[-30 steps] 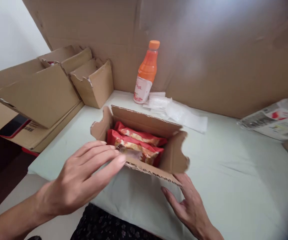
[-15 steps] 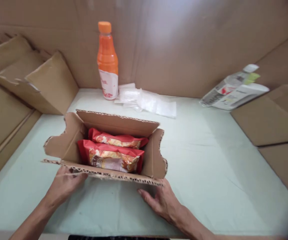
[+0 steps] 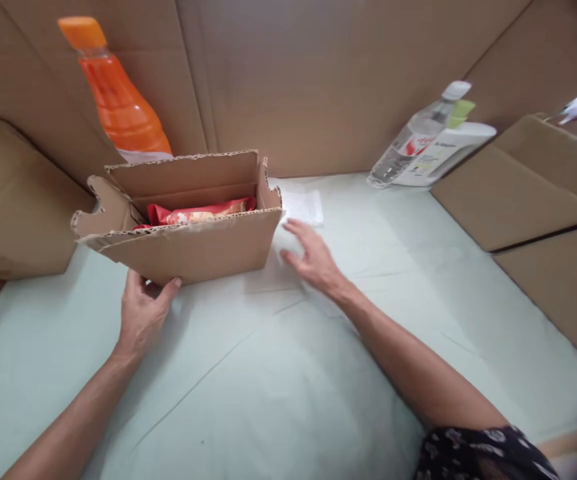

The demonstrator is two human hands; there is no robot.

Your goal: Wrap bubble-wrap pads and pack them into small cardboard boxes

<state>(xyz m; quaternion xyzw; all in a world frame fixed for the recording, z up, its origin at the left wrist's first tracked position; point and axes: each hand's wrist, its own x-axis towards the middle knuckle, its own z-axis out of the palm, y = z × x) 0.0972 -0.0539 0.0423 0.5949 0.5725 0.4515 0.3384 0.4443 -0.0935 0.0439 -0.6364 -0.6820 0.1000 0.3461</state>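
An open cardboard box (image 3: 203, 250) stands on the pale green cloth, its flaps raised. Inside it lie red snack packets (image 3: 203, 212), mostly hidden by the front wall. My left hand (image 3: 141, 313) grips the box's lower left corner, the thumb on the front face and the other fingers partly out of sight underneath. To the right of the box, my right hand (image 3: 315, 260) is open with fingers apart, holding nothing. Its fingertips are near the box's right side and a flat white plastic packet (image 3: 305, 207). An orange bottle (image 3: 125, 113) leans left behind the box, its base hidden.
At the back right, a clear bottle (image 3: 413, 140) and a white bottle (image 3: 448, 157) lean together. Cardboard boxes (image 3: 528, 173) stand on the right, and another cardboard piece (image 3: 23, 207) on the left. A tall cardboard wall (image 3: 318, 87) closes off the back.
The box has moved away from me toward the back wall, covering the orange bottle's lower part. My right hand has left its front edge and reached forward. The view has shifted too.
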